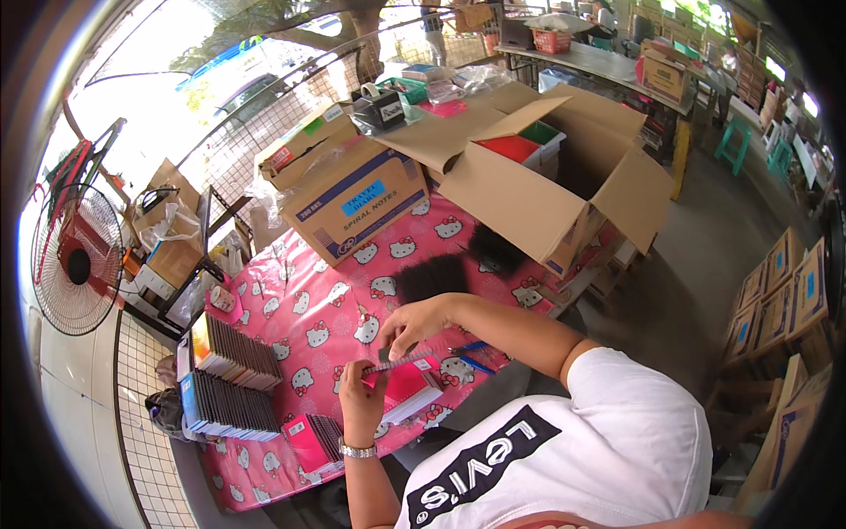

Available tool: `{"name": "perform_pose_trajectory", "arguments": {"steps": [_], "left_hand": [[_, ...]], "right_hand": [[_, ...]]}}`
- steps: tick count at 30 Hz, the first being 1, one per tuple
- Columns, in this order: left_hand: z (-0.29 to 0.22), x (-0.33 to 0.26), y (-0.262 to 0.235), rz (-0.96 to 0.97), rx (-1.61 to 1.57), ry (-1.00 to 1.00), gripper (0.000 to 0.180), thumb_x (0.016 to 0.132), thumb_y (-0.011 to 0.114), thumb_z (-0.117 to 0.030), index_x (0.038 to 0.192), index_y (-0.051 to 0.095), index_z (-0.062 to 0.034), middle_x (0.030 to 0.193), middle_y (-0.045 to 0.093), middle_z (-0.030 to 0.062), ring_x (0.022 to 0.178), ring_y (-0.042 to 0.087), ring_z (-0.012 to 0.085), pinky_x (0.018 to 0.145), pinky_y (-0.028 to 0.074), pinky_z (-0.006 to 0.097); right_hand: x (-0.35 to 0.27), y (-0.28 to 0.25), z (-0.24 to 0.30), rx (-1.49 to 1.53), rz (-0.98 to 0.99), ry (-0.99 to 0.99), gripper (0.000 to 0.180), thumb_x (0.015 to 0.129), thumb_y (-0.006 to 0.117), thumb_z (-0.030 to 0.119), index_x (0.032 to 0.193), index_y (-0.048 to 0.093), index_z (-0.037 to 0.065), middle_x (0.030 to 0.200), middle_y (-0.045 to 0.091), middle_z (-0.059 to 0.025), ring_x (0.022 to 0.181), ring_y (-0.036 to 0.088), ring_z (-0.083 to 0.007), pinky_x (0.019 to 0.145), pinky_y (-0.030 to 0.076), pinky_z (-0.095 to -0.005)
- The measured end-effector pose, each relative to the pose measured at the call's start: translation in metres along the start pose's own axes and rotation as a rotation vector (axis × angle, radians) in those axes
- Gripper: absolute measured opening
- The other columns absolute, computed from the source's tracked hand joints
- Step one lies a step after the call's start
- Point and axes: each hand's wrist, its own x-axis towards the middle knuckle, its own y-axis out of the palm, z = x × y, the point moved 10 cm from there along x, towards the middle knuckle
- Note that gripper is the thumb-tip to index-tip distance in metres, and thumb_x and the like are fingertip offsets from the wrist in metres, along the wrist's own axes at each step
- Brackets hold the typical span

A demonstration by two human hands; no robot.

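My left hand (359, 394), with a metal-band watch on its wrist, is closed on one end of a thin notebook (407, 359) tilted edge-on, its row of binding holes or loops facing up. My right hand (418, 323) bends over the same edge, fingers pinched near a small dark piece (384, 354) that I cannot make out clearly. Just below lies a stack of pink-covered notebooks (412, 392). Beside it, to the right, rests a blue-handled tool (476, 363), perhaps pliers. Beyond my right hand sits a bundle of thin black strands (432, 279).
Rows of bound notebooks (231, 406) stand at the left, near a smaller pink row (313, 443). A closed carton (357, 207) and an open carton (546, 189) occupy the far side. Another black bundle (495, 250) lies by the open carton. A fan (77, 260) stands far left.
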Motion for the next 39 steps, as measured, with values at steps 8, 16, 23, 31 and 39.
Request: {"name": "perform_pose_trajectory", "arguments": {"steps": [8, 16, 23, 31, 39], "left_hand": [[0.039, -0.021, -0.006, -0.263, -0.311, -0.145, 0.016, 0.094, 0.059, 0.006, 0.109, 0.063, 0.0027, 0.092, 0.063, 0.003, 0.081, 0.059, 0.0086, 0.066, 0.054, 0.025], [0.037, -0.041, -0.02, -0.409, -0.259, -0.331, 0.023, 0.098, 0.066, -0.018, 0.11, 0.071, 0.0008, 0.067, 0.063, 0.0005, 0.061, 0.06, 0.0038, 0.052, 0.041, 0.021], [0.046, -0.037, -0.002, -0.362, -0.484, -0.325, 0.021, 0.097, 0.063, -0.006, 0.114, 0.067, 0.0044, 0.086, 0.069, 0.0036, 0.071, 0.067, 0.0099, 0.061, 0.053, 0.022], [0.058, -0.038, 0.003, -0.34, -0.561, -0.324, 0.025, 0.093, 0.062, 0.004, 0.118, 0.067, 0.0037, 0.095, 0.072, 0.0078, 0.08, 0.068, 0.0094, 0.069, 0.056, 0.023], [0.048, -0.043, -0.001, -0.419, -0.541, -0.196, 0.031, 0.092, 0.055, 0.012, 0.118, 0.069, 0.0027, 0.093, 0.07, 0.0039, 0.08, 0.065, 0.0089, 0.074, 0.053, 0.023]], "right_hand": [[-0.159, -0.08, -0.23, -0.599, -0.863, 0.594, 0.051, 0.069, 0.083, 0.046, 0.109, 0.073, 0.014, 0.118, 0.066, -0.0155, 0.116, 0.055, -0.0358, 0.103, 0.038, -0.0496], [-0.119, 0.067, -0.176, -1.055, -0.826, 0.35, 0.077, 0.089, 0.063, 0.051, 0.148, 0.039, 0.008, 0.148, 0.043, -0.0187, 0.137, 0.037, -0.0398, 0.113, 0.026, -0.0581], [-0.128, 0.032, -0.161, -0.627, -0.964, 0.176, 0.06, 0.088, 0.069, 0.023, 0.141, 0.049, 0.004, 0.124, 0.056, -0.0177, 0.121, 0.049, -0.0361, 0.104, 0.039, -0.0424], [-0.078, 0.063, 0.051, -0.595, -0.796, -0.372, 0.059, 0.081, 0.076, 0.028, 0.132, 0.059, 0.006, 0.117, 0.056, -0.0143, 0.106, 0.055, -0.0342, 0.096, 0.042, -0.0449], [-0.057, 0.068, 0.032, -0.238, -0.527, -0.059, 0.054, 0.085, 0.073, 0.022, 0.134, 0.058, 0.006, 0.11, 0.061, -0.0117, 0.095, 0.06, -0.0229, 0.084, 0.048, -0.0321]]}}
